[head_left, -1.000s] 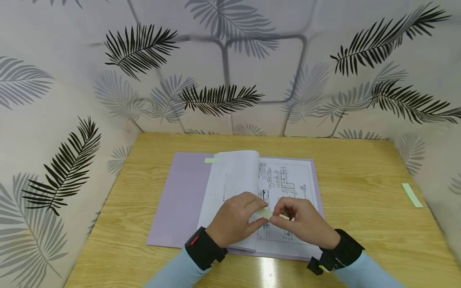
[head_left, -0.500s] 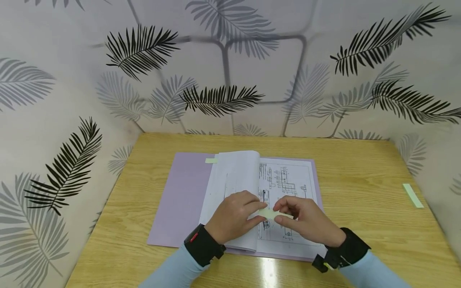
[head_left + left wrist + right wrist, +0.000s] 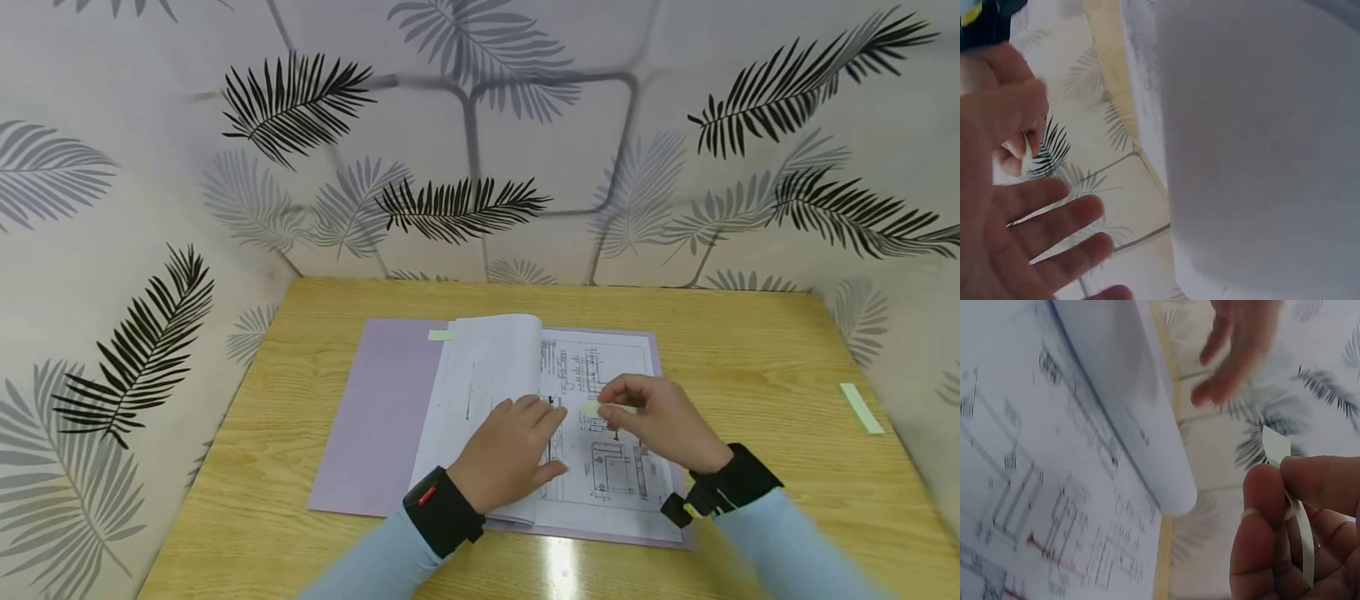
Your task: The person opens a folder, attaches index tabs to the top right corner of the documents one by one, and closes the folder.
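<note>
My right hand (image 3: 663, 421) pinches a pale green paper strip (image 3: 1279, 445) between thumb and index finger, above the right-hand page. In the right wrist view the strip bends, its lower end reaching down past the fingers. My left hand (image 3: 506, 458) hovers near the fold with fingers loosely extended and nothing in them. Below lies an open lilac folder (image 3: 382, 417) with white sheets. The turned sheets (image 3: 491, 354) curve over at left, and a page of technical drawings (image 3: 618, 475) faces up at right. Red marks show on that page in the right wrist view.
Another pale green strip (image 3: 441, 335) sticks out from the upper left edge of the turned sheets. A further green strip (image 3: 862, 408) lies by the right edge of the wooden table (image 3: 750, 358). Behind stands a leaf-patterned wall covering (image 3: 525, 142).
Both hands held the green strip before. My left hand has let go, its fingers spreading, while my right hand has moved up and right with the strip, uncovering more of the drawing.
</note>
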The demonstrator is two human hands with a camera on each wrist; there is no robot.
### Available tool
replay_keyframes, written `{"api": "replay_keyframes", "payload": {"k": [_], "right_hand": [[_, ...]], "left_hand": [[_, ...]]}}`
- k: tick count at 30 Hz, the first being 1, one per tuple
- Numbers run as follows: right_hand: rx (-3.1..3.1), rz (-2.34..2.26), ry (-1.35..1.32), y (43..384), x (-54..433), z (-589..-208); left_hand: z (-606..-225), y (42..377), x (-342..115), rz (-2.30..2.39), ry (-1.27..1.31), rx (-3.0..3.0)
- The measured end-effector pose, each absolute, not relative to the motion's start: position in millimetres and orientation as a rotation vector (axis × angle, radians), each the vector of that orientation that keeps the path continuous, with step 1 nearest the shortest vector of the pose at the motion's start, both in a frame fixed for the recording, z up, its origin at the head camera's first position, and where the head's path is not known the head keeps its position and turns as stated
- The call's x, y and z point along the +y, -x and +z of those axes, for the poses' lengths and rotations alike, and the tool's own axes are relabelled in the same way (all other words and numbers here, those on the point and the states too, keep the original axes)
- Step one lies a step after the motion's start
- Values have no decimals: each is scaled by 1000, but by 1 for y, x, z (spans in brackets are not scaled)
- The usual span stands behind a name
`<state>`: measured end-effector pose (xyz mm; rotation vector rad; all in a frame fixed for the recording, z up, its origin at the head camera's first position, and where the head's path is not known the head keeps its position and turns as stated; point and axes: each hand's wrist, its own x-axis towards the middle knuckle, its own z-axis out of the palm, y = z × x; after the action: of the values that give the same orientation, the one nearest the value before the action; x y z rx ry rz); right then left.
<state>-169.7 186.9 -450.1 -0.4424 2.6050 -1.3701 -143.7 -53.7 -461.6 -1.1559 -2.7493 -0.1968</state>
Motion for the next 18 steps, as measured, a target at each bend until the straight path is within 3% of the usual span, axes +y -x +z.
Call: {"api": "replay_keyframes", "payload": {"k": [9, 18], "right_hand": [[2756, -1255, -6, 229, 245, -471], [2678, -1275, -53, 252, 254, -483]], "left_hand": [[-481, 141, -53, 112, 1228, -3022], [-492, 138, -62, 91, 1197, -3073]]}}
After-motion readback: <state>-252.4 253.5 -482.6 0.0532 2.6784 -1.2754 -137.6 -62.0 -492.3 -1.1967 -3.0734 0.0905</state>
